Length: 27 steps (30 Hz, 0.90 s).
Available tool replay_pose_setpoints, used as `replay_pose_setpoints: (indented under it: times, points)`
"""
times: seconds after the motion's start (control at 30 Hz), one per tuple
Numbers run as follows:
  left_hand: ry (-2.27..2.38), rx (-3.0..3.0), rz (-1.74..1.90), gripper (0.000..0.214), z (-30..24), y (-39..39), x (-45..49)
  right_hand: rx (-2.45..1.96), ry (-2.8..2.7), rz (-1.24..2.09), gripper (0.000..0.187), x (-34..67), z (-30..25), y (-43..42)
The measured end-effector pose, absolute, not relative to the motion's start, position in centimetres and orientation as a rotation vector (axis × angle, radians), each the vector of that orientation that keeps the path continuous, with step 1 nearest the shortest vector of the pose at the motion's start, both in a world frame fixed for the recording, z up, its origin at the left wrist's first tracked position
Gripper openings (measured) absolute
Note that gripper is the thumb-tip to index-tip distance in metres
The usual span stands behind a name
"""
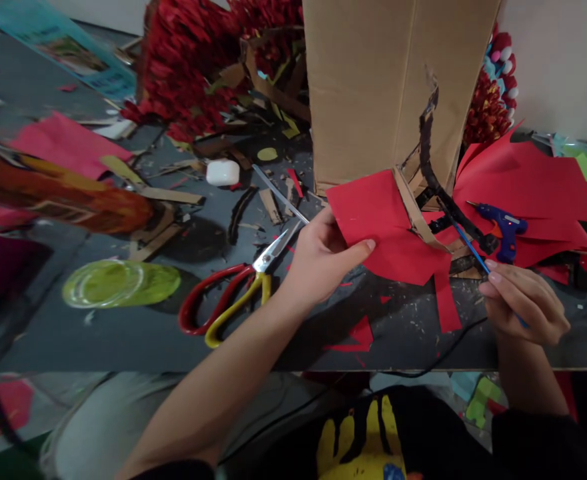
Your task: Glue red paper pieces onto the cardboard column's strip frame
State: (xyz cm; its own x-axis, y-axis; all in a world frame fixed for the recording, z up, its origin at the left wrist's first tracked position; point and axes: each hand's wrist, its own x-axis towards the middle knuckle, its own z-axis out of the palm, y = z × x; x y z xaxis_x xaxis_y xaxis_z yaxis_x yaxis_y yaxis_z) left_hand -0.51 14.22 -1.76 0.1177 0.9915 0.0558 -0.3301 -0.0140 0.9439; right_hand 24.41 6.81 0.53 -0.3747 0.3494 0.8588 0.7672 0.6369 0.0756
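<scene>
My left hand (pixel 318 257) grips the left edge of a red paper sheet (pixel 388 227) that lies against the foot of a tall cardboard box (pixel 373 87). The thumb rests on top of the paper. My right hand (pixel 521 303) is closed in a pinch on a thin blue pen-like stick (pixel 468 250), whose tip points up-left toward a cardboard strip (pixel 416 213) at the paper's right edge. A blue glue gun (pixel 503 230) lies on more red paper (pixel 528 187) just beyond my right hand.
Red and yellow handled scissors (pixel 233 293) lie open left of my left hand. A yellow-green lid (pixel 118 283), a white block (pixel 222 172), cardboard scraps and red paper bits litter the dark table (pixel 123 340). Red fringed decorations (pixel 193 60) stand at the back.
</scene>
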Motion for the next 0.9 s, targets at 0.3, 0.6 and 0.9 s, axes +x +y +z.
replay_pose_setpoints:
  times: [0.3, 0.6, 0.9]
  points:
    - [0.87, 1.136, 1.263, 0.046, -1.78, 13.91, -0.48, -0.888, -1.991, -0.647, 0.031, 24.13, 0.47, 7.05]
    - [0.854, 1.166, 1.249, 0.044, -1.7, 13.75, -0.35, -0.873, -1.979, -0.664, 0.037, 24.24, 0.39, 7.14]
    - [0.836, 1.091, 1.207, 0.049, -1.28, 13.47, -0.53, -0.912, -1.999, -0.647, 0.028, 23.77, 0.34, 7.2]
